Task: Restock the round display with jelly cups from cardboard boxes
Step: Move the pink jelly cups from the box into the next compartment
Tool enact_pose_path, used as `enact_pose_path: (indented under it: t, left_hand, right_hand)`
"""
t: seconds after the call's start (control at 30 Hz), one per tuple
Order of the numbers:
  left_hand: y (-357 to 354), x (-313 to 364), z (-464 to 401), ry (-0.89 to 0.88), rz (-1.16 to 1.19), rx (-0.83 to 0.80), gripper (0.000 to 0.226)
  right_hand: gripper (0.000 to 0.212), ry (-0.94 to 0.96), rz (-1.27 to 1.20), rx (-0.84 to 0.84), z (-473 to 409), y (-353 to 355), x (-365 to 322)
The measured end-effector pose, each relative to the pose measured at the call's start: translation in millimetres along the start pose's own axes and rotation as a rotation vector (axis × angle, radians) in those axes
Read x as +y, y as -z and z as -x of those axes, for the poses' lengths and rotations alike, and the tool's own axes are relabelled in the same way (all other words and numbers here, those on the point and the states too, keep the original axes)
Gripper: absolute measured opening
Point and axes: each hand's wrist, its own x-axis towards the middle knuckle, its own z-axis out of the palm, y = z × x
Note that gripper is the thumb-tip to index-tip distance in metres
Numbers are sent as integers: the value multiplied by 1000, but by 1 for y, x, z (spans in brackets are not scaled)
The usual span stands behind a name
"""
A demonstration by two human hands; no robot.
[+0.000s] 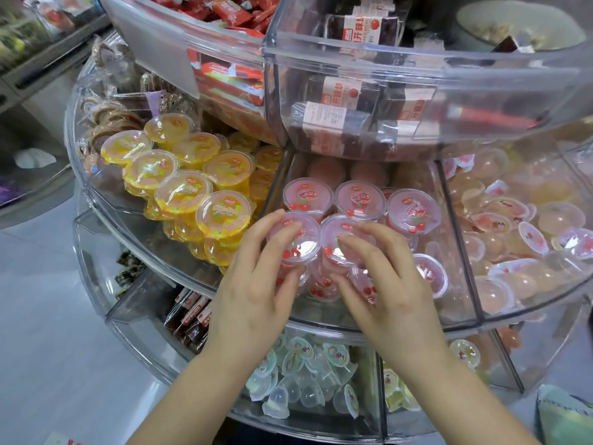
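Note:
The round clear-plastic display [154, 252] fills the view in tiers. Its middle tier's centre compartment holds pink cherry jelly cups [359, 200] in rows. My left hand [256, 284] rests with spread fingers on a front pink cup [296, 248], thumb along its near side. My right hand [385, 284] lies beside it, fingers over the neighbouring pink cup [337, 244]. Neither cup is lifted. No cardboard box is in view.
Yellow jelly cups [179, 178] fill the compartment to the left, small pale pink jellies [513, 236] the one to the right. Red and dark wrapped snacks [353, 101] sit in the upper tier. Small clear jellies [305, 374] lie in the lower tier. Grey floor [48, 348] at left.

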Motion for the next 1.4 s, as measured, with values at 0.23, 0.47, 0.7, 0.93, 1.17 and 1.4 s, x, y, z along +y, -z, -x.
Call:
enact_pose_path:
  t: [0.23,0.47,0.7,0.93,1.17,1.4]
  left_hand:
    - [8,9,12,36,-43,38,56]
    - [46,19,60,242,177,218,29]
    - [32,-21,234,1042,456,494,29]
    - [-33,-87,441,1779,534,440,16]
    - [-142,-218,567,2071,791,697,20]
    - [-275,-366,647,2221,1179,1132,43]
  right_hand:
    - [36,21,-83,6,2,13,-1]
    - [20,103,-560,-93,5,24,-44]
    - [22,-295,-943,-946,68,-65,-96]
    - [22,-478,-458,-1702,229,-230,-93]
    - [30,-404,-142,-1742,372,-443,-36]
    - [53,-102,126,-1727,488,-636,38]
